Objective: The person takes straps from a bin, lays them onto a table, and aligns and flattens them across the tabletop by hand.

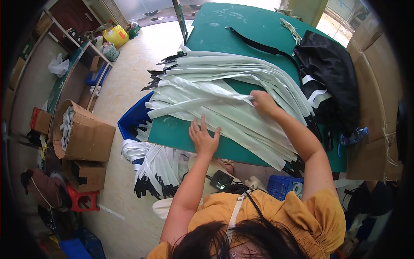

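Note:
A wide pile of long, pale white fabric strips (pixel 215 101) with black ends lies across the green table (pixel 211 30). My right hand (pixel 264 102) is closed around one raised white fabric strip (pixel 230 96), bunched where the fingers pinch it. My left hand (pixel 202 137) lies with fingers spread at the pile's near edge, its fingertips touching the strips. The black ends (pixel 159 73) stick out at the pile's far left, and more black ends lie at its right.
A black bag (pixel 327 73) with a strap and a water bottle (pixel 355 136) are on the table's right side, beside a tall cardboard box (pixel 375 103). More strips (pixel 159 166) hang below the left edge near a blue bin (pixel 133 114). A cardboard carton (pixel 88 134) stands left.

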`<state>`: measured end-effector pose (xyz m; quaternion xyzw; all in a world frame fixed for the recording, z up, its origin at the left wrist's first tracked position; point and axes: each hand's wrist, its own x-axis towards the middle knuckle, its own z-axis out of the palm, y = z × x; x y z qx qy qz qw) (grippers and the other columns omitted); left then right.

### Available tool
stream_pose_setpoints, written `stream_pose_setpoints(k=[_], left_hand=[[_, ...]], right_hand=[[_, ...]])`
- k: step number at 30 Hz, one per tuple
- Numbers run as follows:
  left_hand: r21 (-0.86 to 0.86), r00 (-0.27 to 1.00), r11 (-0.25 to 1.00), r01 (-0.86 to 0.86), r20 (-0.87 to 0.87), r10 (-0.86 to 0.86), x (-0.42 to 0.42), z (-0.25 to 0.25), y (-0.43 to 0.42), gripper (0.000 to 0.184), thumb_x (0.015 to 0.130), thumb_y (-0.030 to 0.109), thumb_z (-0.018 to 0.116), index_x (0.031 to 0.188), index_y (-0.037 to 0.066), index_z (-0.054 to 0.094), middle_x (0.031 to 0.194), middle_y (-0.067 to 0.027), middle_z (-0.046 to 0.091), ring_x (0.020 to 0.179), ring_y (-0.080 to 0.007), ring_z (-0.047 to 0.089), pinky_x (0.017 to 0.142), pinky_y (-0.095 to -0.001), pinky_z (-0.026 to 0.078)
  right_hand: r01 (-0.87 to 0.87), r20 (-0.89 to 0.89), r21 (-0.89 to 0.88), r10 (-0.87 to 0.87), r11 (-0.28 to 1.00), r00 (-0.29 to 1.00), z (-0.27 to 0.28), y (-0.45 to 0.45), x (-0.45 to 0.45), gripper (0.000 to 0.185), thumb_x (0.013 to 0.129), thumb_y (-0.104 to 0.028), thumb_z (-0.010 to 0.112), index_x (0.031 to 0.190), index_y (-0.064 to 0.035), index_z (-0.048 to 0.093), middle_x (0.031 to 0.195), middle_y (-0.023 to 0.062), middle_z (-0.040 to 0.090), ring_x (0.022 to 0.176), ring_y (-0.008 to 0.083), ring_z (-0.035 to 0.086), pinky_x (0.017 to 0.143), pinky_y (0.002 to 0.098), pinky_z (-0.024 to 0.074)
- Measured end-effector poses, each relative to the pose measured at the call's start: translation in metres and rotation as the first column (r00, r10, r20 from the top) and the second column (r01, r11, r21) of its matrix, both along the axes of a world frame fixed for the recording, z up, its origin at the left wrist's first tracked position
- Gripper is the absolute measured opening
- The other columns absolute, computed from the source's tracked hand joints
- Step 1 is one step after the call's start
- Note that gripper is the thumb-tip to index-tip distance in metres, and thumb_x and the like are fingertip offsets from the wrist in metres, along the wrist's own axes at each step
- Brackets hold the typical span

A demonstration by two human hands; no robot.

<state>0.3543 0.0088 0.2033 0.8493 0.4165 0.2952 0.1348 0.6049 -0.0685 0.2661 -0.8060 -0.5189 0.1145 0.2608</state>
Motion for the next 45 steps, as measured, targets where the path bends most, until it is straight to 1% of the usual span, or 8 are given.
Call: stream_pose_setpoints(k=[9, 11, 13, 16, 24, 34, 38, 45], left_hand=[[0.007, 1.000, 1.000, -0.008, -0.029, 0.008, 0.001, 0.000, 0.001, 0.071, 0.072, 0.041, 0.062, 0.131, 0.014, 0.032, 0.127, -0.0190, 0.036, 0.119, -0.0364, 0.031, 0.100, -0.0467, 0.022], [0.010, 0.999, 1.000, -0.014, -0.041, 0.015, 0.001, 0.001, 0.000, 0.071, 0.072, 0.042, 0.062, 0.130, 0.014, 0.033, 0.127, -0.0191, 0.036, 0.119, -0.0362, 0.031, 0.100, -0.0467, 0.021], [0.015, 0.998, 1.000, -0.012, -0.064, 0.013, 0.001, 0.001, 0.000, 0.070, 0.072, 0.042, 0.062, 0.130, 0.014, 0.034, 0.126, -0.0192, 0.036, 0.119, -0.0361, 0.030, 0.100, -0.0467, 0.021], [0.006, 0.999, 1.000, -0.012, -0.042, 0.012, 0.001, -0.001, 0.000, 0.069, 0.072, 0.042, 0.062, 0.129, 0.013, 0.035, 0.126, -0.0193, 0.036, 0.119, -0.0360, 0.030, 0.100, -0.0468, 0.021], [-0.018, 1.000, 1.000, -0.017, -0.022, 0.016, 0.001, 0.000, 0.001, 0.069, 0.072, 0.042, 0.062, 0.128, 0.012, 0.036, 0.127, -0.0197, 0.035, 0.120, -0.0363, 0.030, 0.100, -0.0468, 0.021], [-0.020, 0.999, 1.000, -0.016, -0.029, 0.016, 0.000, -0.002, 0.001, 0.070, 0.071, 0.042, 0.062, 0.128, 0.011, 0.035, 0.127, -0.0195, 0.035, 0.120, -0.0363, 0.029, 0.100, -0.0469, 0.020], [-0.020, 1.000, 1.000, -0.018, -0.023, 0.017, 0.000, -0.002, 0.001, 0.070, 0.071, 0.043, 0.061, 0.127, 0.010, 0.035, 0.127, -0.0195, 0.035, 0.120, -0.0363, 0.029, 0.101, -0.0469, 0.020], [-0.011, 0.999, 1.000, -0.018, -0.031, 0.017, 0.000, -0.003, 0.000, 0.070, 0.071, 0.042, 0.062, 0.127, 0.009, 0.035, 0.126, -0.0195, 0.036, 0.120, -0.0364, 0.030, 0.101, -0.0464, 0.020]], right_hand=[[0.402, 0.651, 0.362, -0.537, 0.841, 0.537, 0.010, 0.022, 0.112, 0.035, 0.068, -0.023, 0.066, 0.093, -0.0038, 0.052, 0.085, 0.0148, 0.055, 0.083, 0.0313, 0.055, 0.072, 0.0399, 0.0432], [0.141, 0.725, 0.361, -0.373, 0.922, 0.579, 0.021, 0.019, 0.075, 0.049, 0.063, -0.029, 0.071, 0.098, -0.0026, 0.051, 0.097, 0.0129, 0.053, 0.091, 0.0285, 0.052, 0.077, 0.0367, 0.0426], [0.046, 0.073, -0.004, -0.045, 0.999, 0.996, 0.035, 0.010, 0.018, 0.060, 0.062, -0.035, 0.072, 0.107, -0.0029, 0.048, 0.108, 0.0140, 0.049, 0.095, 0.0299, 0.050, 0.082, 0.0364, 0.0416], [-0.172, 0.174, -0.194, 0.207, 0.966, 0.963, 0.019, -0.016, -0.055, 0.079, 0.056, -0.040, 0.075, 0.117, -0.0019, 0.044, 0.107, 0.0182, 0.047, 0.096, 0.0312, 0.049, 0.084, 0.0372, 0.0415], [-0.080, 0.168, -0.032, 0.084, 0.996, 0.982, 0.012, -0.016, -0.051, 0.048, 0.057, -0.014, 0.070, 0.099, -0.0051, 0.050, 0.096, 0.0130, 0.052, 0.091, 0.0291, 0.049, 0.078, 0.0394, 0.0416], [0.066, -0.162, -0.071, -0.077, 0.995, 0.984, 0.018, -0.002, -0.021, 0.031, 0.054, -0.017, 0.066, 0.079, -0.0006, 0.055, 0.079, 0.0171, 0.058, 0.075, 0.0292, 0.055, 0.068, 0.0359, 0.0427], [0.022, 0.141, 0.069, -0.032, 0.997, 0.990, 0.009, -0.008, -0.034, 0.029, 0.057, -0.017, 0.063, 0.080, -0.0013, 0.055, 0.083, 0.0172, 0.058, 0.081, 0.0318, 0.055, 0.072, 0.0377, 0.0429], [0.079, 0.073, 0.009, -0.079, 0.997, 0.994, 0.033, 0.022, 0.057, 0.028, 0.059, -0.022, 0.067, 0.077, -0.0033, 0.055, 0.076, 0.0165, 0.059, 0.073, 0.0301, 0.056, 0.066, 0.0358, 0.0435]])
